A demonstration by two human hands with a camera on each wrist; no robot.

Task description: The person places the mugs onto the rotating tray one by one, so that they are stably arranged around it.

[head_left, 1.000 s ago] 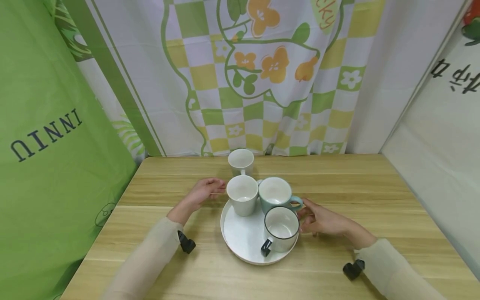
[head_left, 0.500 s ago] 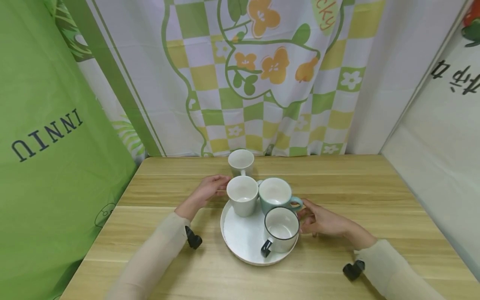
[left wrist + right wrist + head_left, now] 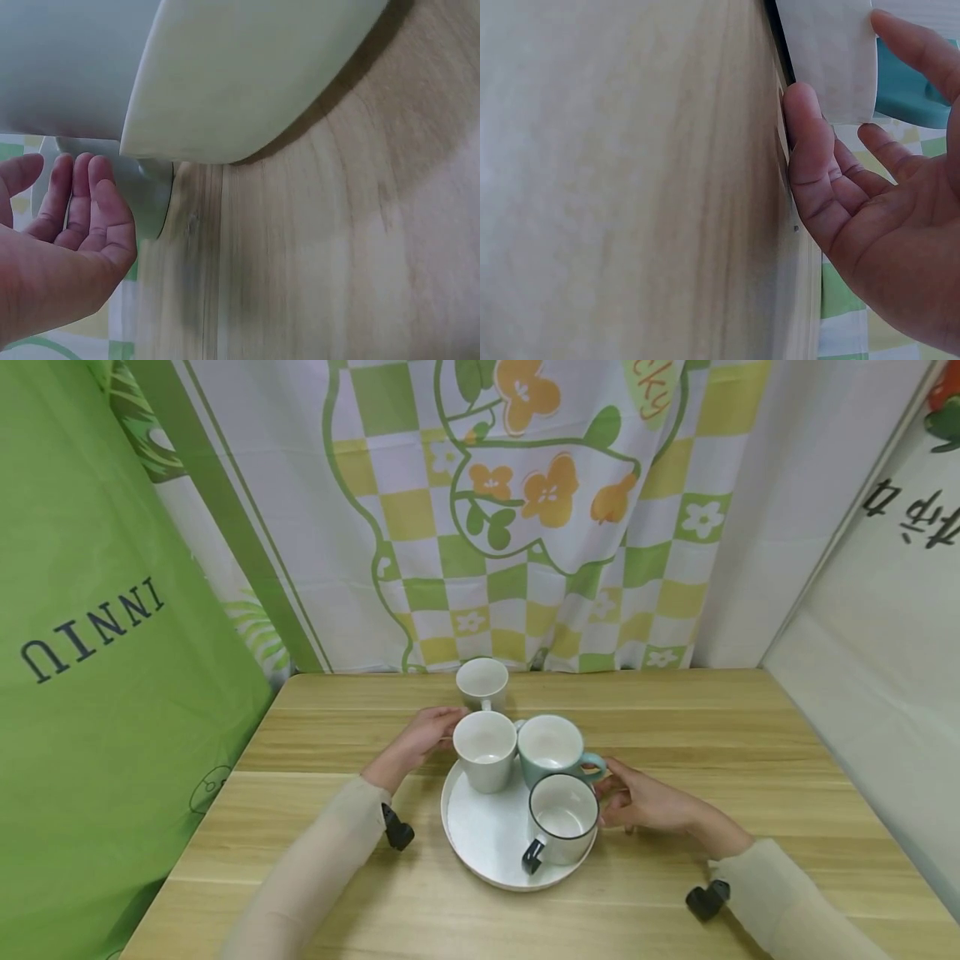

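In the head view a round white tray (image 3: 487, 839) stands on the table with three mugs on it: a plain white mug (image 3: 483, 760), a light blue mug (image 3: 550, 743) and a white mug with a black rim (image 3: 562, 814). My left hand (image 3: 423, 737) is beside the plain white mug, fingertips partly hidden behind it. In the left wrist view its fingers bend loosely near the tray wall (image 3: 247, 82), holding nothing. My right hand (image 3: 645, 797) grips the tray's right edge; in the right wrist view the thumb touches the rim and a fingertip is at the base.
Another white mug (image 3: 482, 683) stands on the wooden table (image 3: 697, 718) behind the tray. A checked curtain (image 3: 540, 552) hangs at the far edge, a green cloth (image 3: 97, 693) at the left. Each sleeve carries a small black wrist camera (image 3: 707, 900).
My left hand has moved forward and right, closer to the plain white mug and the tray's far left side. The right hand, tray and mugs have stayed in place.
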